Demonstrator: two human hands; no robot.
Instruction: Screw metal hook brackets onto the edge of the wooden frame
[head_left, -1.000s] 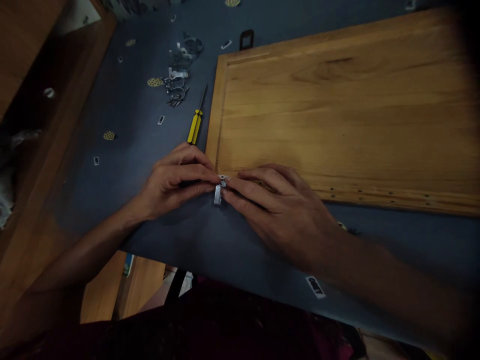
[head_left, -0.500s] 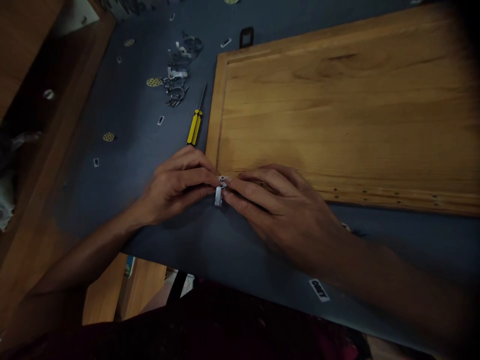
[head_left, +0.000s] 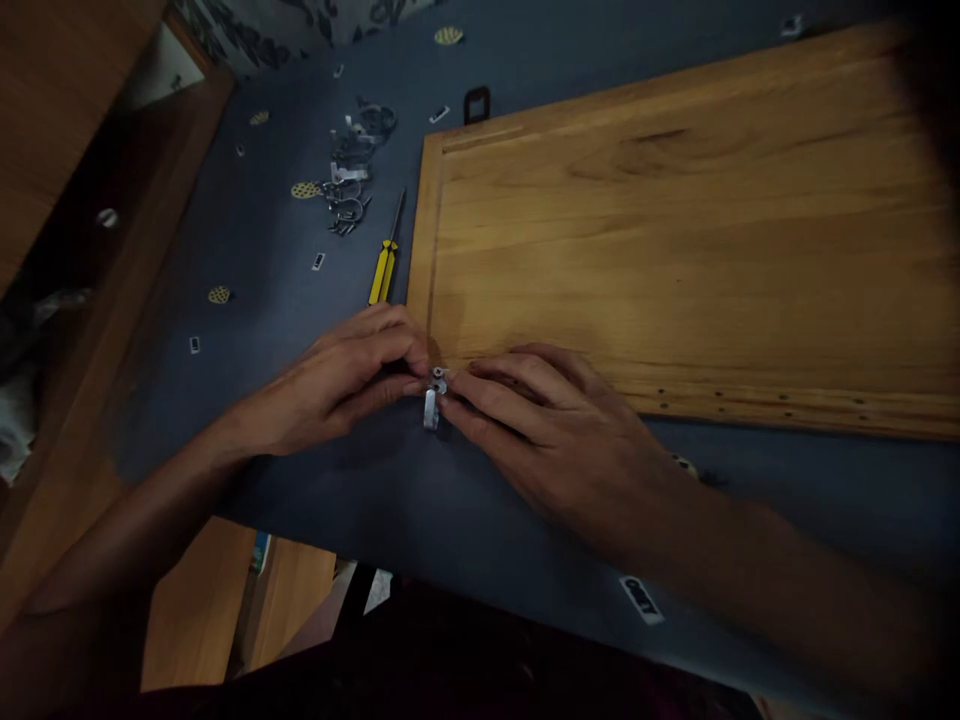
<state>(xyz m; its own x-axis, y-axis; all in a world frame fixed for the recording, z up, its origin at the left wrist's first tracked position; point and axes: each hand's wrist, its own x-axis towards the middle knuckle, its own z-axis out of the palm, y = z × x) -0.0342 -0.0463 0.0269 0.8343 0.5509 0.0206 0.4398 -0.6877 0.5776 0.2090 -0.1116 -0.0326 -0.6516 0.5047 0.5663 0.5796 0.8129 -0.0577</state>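
Note:
A small silver metal hinge [head_left: 431, 408] sits at the near left corner of a framed wooden panel [head_left: 600, 230], its arm jutting past the edge towards me. From the left, my left hand [head_left: 349, 375] pinches at the hinge with thumb and fingertips. My right hand [head_left: 551, 410] lies over the panel's near edge, its thumb and index finger closed on the hinge's right side. Part of the hinge's plate shows between the fingertips; the rest is covered.
A yellow-handled screwdriver [head_left: 383, 270] lies left of the panel. Beyond it is a pile of metal fittings and screws [head_left: 349, 185]. A dark rectangular piece [head_left: 477, 104] touches the panel's far edge. Several small holes [head_left: 720, 394] line its near edge. The blue patterned tabletop [head_left: 277, 390] ends near my body.
The view has tilted, so everything sits slightly lower. My left fingertips have drawn back a little to the left, and more of the hinge shows. My right hand stays at it.

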